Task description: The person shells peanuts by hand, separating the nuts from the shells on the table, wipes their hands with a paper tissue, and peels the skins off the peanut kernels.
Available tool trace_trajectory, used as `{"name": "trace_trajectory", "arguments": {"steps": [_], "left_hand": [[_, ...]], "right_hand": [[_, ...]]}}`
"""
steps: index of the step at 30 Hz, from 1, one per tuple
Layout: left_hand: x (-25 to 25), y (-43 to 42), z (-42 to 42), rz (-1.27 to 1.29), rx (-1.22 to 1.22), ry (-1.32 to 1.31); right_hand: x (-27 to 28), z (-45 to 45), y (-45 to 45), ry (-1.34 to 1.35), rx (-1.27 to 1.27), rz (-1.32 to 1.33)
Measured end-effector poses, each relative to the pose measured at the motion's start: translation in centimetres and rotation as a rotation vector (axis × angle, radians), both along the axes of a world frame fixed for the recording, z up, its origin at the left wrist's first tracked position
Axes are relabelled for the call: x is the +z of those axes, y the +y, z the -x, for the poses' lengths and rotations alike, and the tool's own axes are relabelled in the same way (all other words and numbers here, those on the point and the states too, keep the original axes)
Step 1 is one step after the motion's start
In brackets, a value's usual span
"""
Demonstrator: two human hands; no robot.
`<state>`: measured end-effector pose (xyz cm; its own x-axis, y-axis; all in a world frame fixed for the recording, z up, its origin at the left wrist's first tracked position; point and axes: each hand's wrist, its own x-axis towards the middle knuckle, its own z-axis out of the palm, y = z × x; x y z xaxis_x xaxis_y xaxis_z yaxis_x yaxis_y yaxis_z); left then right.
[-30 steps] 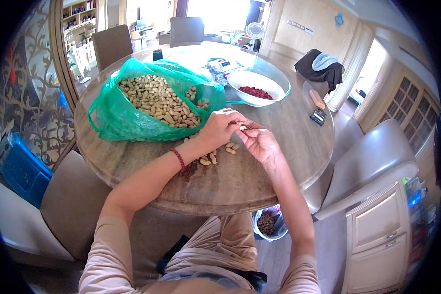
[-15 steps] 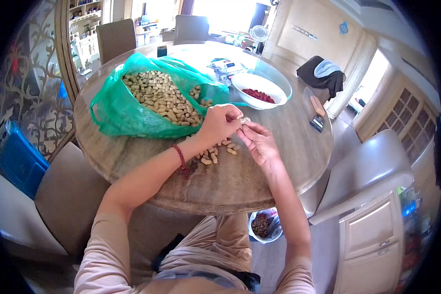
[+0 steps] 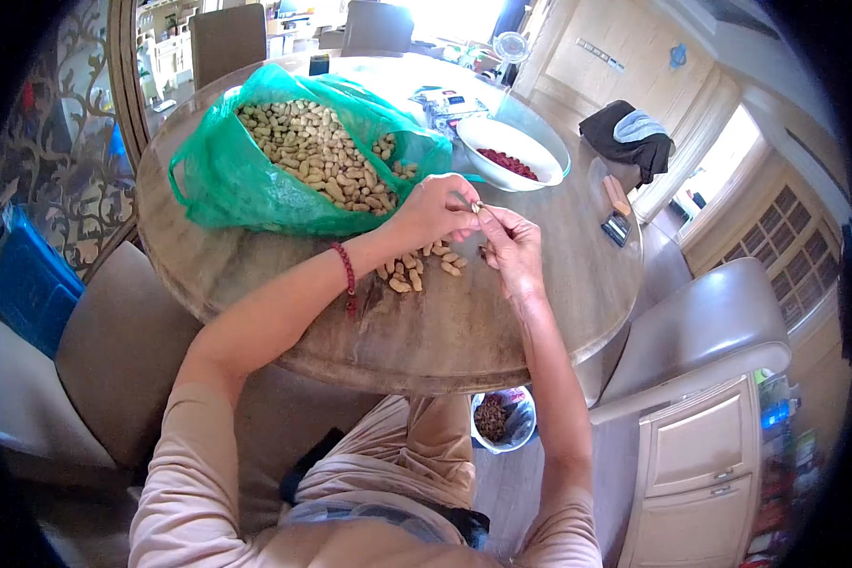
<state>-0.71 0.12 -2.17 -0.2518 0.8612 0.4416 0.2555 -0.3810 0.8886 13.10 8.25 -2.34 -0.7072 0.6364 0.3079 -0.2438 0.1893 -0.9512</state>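
One small peanut is pinched where the two hands meet, seemingly part opened, though the fingers cover too much of it to be sure. It lies just at the fingertips of the left hand, whose thumb and forefinger are closed on it, and against the thumb of the right hand, which grips it from the other side. Something dark shows by the curled fingers of the right hand, too small to name. Below the hands, a loose group of unshelled pods lies on the round table, near the person's edge. Far more whole pods fill the open green bag, beside the left hand; against these, the dark red kernels in the white bowl beyond the hands look like a small share, so much the larger part appears unshelled. Packets lie behind the bowl, and a black object rests toward the table's right side. Under the near edge, a lined bin on the floor holds brown scraps, probably shells. A red bracelet circles the left wrist.
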Motion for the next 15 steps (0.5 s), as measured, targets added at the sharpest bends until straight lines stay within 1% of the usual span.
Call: {"name": "trace_trajectory", "arguments": {"steps": [1,3,4,5,6,7,8,10,11,12,14,15], "left_hand": [[0.0,-0.1,0.0,0.004,0.000,0.003],[0.2,0.0,0.0,0.013,0.020,0.028],[0.0,0.2,0.0,0.022,0.038,0.056],[-0.2,0.3,-0.1,0.025,0.037,0.053],[-0.3,0.4,-0.1,-0.083,0.109,0.212],[-0.7,0.6,0.0,-0.193,0.182,0.371],[-1.1,0.7,0.0,-0.193,0.181,0.369],[-1.7,0.8,-0.3,-0.229,0.240,0.716],[-1.7,0.8,-0.3,-0.130,0.180,0.793],[-1.8,0.7,-0.4,-0.133,0.180,0.793],[-1.9,0.4,-0.6,-0.026,0.179,0.931],[-1.9,0.3,-0.7,-0.027,0.177,0.930]], "right_hand": [[-0.2,0.1,0.1,-0.004,0.001,0.001],[-0.7,0.4,0.4,0.017,-0.134,-0.330],[-0.8,0.3,0.8,0.013,-0.134,-0.327],[-0.8,0.0,1.2,-0.054,-0.238,-0.413],[-0.8,-0.1,1.6,-0.119,-0.341,-0.500],[0.4,-0.6,0.6,-0.186,-0.467,-0.628],[0.0,-0.7,1.4,-0.187,-0.467,-0.629],[-0.8,-1.3,3.5,-0.394,-0.581,-0.925],[-1.1,-1.5,4.1,-0.473,-0.620,-0.977],[-1.3,-1.8,4.7,-0.474,-0.622,-0.979],[-1.1,-2.3,4.6,-0.570,-0.640,-0.992],[-1.0,-2.4,4.6,-0.572,-0.642,-0.992]]}}
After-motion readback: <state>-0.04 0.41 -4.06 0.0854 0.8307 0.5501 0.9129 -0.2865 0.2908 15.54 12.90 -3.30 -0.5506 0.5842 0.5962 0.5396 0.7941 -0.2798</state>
